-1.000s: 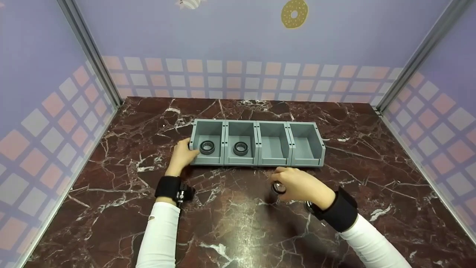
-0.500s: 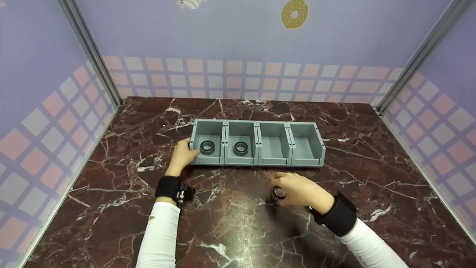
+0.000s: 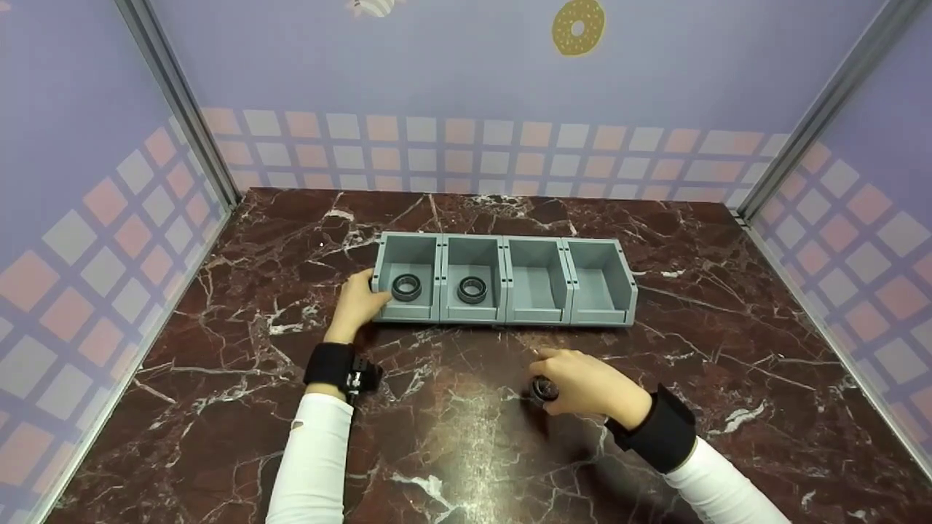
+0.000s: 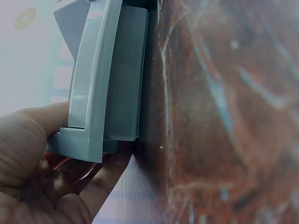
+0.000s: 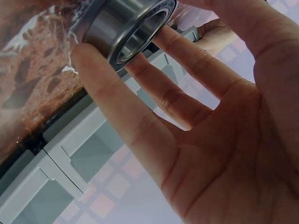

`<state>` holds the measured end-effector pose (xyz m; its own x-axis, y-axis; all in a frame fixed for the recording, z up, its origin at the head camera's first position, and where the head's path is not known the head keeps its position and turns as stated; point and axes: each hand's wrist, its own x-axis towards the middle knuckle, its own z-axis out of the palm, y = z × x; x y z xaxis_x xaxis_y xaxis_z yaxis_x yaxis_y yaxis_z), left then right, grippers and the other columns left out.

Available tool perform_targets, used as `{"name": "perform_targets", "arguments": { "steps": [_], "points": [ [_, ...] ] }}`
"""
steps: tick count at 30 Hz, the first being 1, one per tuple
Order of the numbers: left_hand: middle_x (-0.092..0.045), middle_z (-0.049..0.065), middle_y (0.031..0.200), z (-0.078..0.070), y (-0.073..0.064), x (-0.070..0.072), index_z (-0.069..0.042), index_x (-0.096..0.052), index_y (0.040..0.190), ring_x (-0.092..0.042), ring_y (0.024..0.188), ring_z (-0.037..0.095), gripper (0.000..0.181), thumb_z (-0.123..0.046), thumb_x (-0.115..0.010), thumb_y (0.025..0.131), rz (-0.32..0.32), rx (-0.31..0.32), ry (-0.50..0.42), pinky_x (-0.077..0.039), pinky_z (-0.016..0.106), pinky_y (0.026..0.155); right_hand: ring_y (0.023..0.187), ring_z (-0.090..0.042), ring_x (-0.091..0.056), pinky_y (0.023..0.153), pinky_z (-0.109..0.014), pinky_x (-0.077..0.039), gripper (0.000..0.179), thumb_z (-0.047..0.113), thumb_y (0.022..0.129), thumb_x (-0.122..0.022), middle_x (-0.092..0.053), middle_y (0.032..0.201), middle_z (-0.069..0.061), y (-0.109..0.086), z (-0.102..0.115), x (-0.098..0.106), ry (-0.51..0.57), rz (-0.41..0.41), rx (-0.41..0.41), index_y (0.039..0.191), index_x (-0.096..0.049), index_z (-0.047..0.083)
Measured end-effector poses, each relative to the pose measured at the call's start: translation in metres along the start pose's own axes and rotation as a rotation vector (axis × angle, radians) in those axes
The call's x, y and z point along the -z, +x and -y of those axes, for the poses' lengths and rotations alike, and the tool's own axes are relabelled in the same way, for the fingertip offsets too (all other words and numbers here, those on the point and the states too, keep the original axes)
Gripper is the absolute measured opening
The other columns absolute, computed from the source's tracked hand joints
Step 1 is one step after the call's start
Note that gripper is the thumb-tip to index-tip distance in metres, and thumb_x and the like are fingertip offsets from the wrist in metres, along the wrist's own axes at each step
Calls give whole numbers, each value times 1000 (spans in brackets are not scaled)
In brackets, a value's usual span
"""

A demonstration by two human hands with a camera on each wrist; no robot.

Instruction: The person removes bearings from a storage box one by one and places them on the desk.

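On the marbled desk stood four joined grey bins; the left hand gripped their left end. The right hand held a metal ring in front of the bins, and similar rings lay in the two leftmost.

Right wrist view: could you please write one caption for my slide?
A right hand holds a shiny metal ring, with grey bins and a marbled tabletop beyond it.
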<state>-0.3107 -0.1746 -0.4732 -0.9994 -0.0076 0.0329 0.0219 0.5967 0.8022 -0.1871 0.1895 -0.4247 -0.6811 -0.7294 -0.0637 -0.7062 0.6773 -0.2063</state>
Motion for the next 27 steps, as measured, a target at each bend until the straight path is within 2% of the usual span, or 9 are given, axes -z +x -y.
{"name": "perform_targets", "arguments": {
  "steps": [5,9,12,17,24,27],
  "points": [
    [-67,31,120,1,0,-2,13,-58,135,-63,99,39,47,-1,-63,90,-21,-10,-4,-49,48,87,100,-37,-68,83,-53,-55,35,7,72,-85,-69,113,-20,-1,1,-4,9,15,-17,104,-71,3],
    [-69,30,115,2,0,-2,12,-62,130,-64,96,38,43,0,-63,89,-28,-8,-6,-49,47,86,106,-39,-68,85,-54,-55,33,7,72,-84,-70,115,-20,-2,1,-9,25,21,-21,103,-71,4],
    [-68,30,116,2,0,-1,13,-59,134,-64,93,38,47,-1,-63,90,-20,-9,-7,-49,45,84,102,-37,-69,81,-51,-57,31,6,71,-83,-72,109,-16,-3,0,-13,32,7,-13,100,-71,5],
    [-67,32,120,0,-1,0,14,-53,140,-64,92,38,53,-2,-63,91,-6,-4,-11,-50,44,83,86,-29,-68,71,-45,-56,31,5,69,-81,-69,98,-10,-5,-2,-18,29,-25,22,98,-72,7],
    [-67,31,120,0,-1,-1,13,-53,141,-65,90,37,53,-1,-63,90,-7,6,-18,-50,43,82,84,-26,-66,69,-46,-55,30,7,69,-81,-66,100,-10,-5,-1,-20,26,-19,7,98,-71,8],
    [-66,32,122,-1,-1,0,13,-54,140,-65,99,41,51,-1,-63,91,-3,-5,-20,-50,47,88,87,-29,-67,72,-49,-56,32,7,69,-82,-66,102,-12,-5,0,-19,26,-17,-2,99,-70,8]
  ]
}}
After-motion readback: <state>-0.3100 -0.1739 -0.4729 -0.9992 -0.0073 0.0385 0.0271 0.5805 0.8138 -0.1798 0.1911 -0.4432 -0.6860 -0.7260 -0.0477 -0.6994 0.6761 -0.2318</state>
